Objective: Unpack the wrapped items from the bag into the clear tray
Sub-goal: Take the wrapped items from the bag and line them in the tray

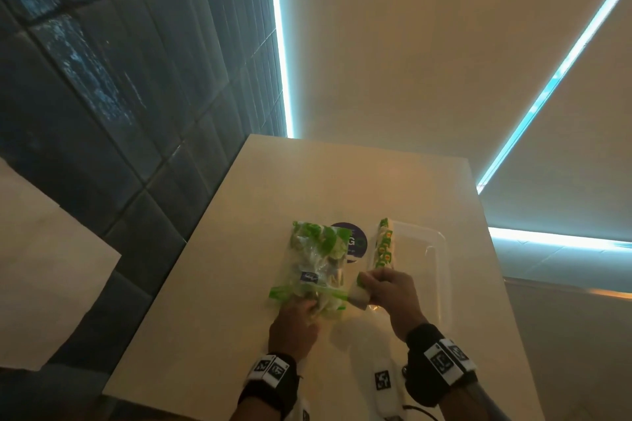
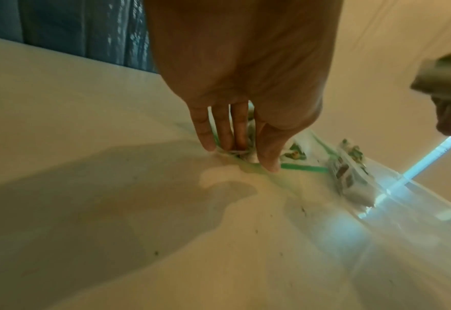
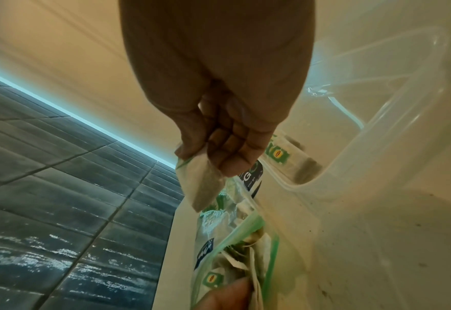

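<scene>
A clear zip bag (image 1: 314, 263) with a green seal lies on the table, with several wrapped green-and-white sachets inside. My left hand (image 1: 297, 321) presses straight fingers (image 2: 205, 134) down on the bag's open mouth. To its right, my right hand (image 1: 386, 287) pinches one white wrapped sachet (image 1: 359, 297) just above the bag's mouth, near the clear tray's near-left corner. In the right wrist view the sachet (image 3: 203, 184) hangs from the fingers (image 3: 234, 151). The clear tray (image 1: 441, 249) stands right of the bag. A row of wrapped sachets (image 1: 384, 246) lines its left wall.
A round dark sticker (image 1: 352, 239) sits on the cream table (image 1: 239, 284) between bag and tray. A dark tiled wall rises to the left. A white tagged device (image 1: 383, 383) lies at the near edge. The table ends close to the right of the tray.
</scene>
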Action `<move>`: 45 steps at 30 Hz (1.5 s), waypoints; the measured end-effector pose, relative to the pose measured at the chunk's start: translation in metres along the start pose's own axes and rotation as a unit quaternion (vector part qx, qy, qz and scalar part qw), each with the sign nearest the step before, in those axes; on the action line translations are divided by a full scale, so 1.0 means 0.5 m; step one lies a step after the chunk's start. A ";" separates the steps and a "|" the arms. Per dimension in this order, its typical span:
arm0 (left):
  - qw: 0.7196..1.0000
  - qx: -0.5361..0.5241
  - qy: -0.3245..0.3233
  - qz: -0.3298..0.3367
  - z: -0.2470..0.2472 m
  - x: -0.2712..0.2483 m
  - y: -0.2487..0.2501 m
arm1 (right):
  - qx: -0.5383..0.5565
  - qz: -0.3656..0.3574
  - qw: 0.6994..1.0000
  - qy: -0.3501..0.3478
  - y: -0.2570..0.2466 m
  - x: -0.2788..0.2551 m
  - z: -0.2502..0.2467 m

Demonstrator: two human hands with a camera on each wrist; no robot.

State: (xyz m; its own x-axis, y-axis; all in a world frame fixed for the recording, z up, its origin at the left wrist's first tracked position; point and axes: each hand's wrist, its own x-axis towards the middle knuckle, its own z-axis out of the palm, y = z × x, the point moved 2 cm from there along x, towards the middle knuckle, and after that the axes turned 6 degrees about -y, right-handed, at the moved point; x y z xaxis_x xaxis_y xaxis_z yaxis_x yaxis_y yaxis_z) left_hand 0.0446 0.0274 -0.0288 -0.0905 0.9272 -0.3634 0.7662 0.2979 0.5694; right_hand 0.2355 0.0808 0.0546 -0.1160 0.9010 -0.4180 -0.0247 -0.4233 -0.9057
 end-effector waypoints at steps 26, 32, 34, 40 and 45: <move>0.996 0.037 0.066 -0.043 0.015 0.009 0.016 | -0.037 0.011 0.999 -0.012 0.024 -0.001 -0.017; 0.994 -0.078 0.077 -0.028 -0.017 -0.001 0.047 | -0.037 0.008 0.999 -0.026 0.035 0.008 -0.028; 0.986 -0.158 0.049 -0.031 -0.035 -0.006 0.050 | -0.068 -0.003 0.996 -0.054 0.036 0.010 -0.025; 0.946 -0.322 -0.031 -0.029 -0.098 -0.005 0.062 | -0.209 -0.051 0.962 -0.168 0.022 0.001 0.010; 0.900 -0.434 -0.046 -0.005 -0.122 -0.018 0.095 | -0.219 -0.097 0.947 -0.216 0.023 0.000 0.049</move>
State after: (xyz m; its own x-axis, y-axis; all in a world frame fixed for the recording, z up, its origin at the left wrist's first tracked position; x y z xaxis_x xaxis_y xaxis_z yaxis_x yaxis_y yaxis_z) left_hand 0.0429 0.0471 0.0462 -0.0108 0.9123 -0.4094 -0.0243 0.4091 0.9122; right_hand 0.2111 0.0739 0.0460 -0.5489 0.7948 -0.2588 0.3163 -0.0890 -0.9445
